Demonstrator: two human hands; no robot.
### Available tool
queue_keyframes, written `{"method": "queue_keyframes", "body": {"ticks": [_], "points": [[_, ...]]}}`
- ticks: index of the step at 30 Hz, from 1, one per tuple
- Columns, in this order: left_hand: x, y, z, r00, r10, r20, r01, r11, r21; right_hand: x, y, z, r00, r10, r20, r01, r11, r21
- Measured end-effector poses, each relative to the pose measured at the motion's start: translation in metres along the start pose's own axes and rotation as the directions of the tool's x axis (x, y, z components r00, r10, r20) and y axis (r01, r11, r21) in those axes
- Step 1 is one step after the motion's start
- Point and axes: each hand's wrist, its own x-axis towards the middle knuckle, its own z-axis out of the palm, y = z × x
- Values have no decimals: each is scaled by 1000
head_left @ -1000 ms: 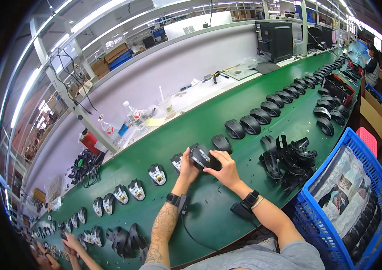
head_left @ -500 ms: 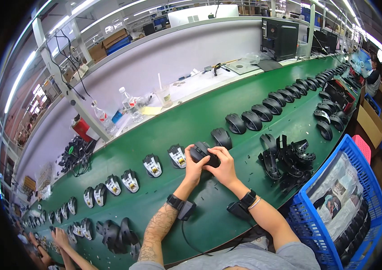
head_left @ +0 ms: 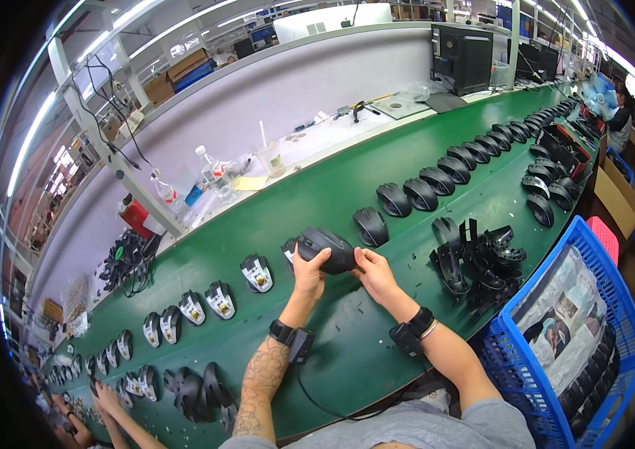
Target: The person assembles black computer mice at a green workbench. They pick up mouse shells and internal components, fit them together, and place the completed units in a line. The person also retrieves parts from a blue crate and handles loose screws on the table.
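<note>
A black computer mouse point(head_left: 328, 248) is held up over the green bench by both hands. My left hand point(head_left: 308, 275) grips its left side, with the thumb along the near edge. My right hand point(head_left: 379, 277) has its fingers curled together at the mouse's right end; the exact contact is partly hidden. Just behind the held mouse, an open mouse base point(head_left: 287, 250) is mostly covered by it. Another open base with white inner parts point(head_left: 257, 274) lies to the left. A closed black mouse point(head_left: 370, 226) rests to the right of the held one.
Rows of mice run along the green bench point(head_left: 407, 329). Black plastic shells point(head_left: 482, 262) are heaped at right, with more shells point(head_left: 196, 393) at lower left. A blue basket point(head_left: 531, 367) stands beside me at right. Another person's hands point(head_left: 112, 408) work at lower left.
The mouse has tilted and turned, showing more of its top. My right hand has shifted from gripping it alongside the left to its right end.
</note>
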Motion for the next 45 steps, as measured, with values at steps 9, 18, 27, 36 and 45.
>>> {"method": "queue_keyframes", "body": {"ticks": [9,18,27,36,45], "points": [[-3,-8,3,999,34,-32,-34,999,7,0,8,-5,999,-3,-54,4,1000,13],[-2,-11,-1,981,-84,-174,79,996,-39,-4,0,9,1000,-20,9,21,971,-239],[16,-6,-25,870,-368,-328,396,918,20,6,-7,-7,998,-54,-22,44,948,-314],[4,15,-5,857,-497,-136,507,861,43,3,-20,-12,980,182,-85,-188,980,-68],[-2,-4,6,936,-336,99,256,849,463,7,-19,-20,982,121,-145,-130,990,-51]]}}
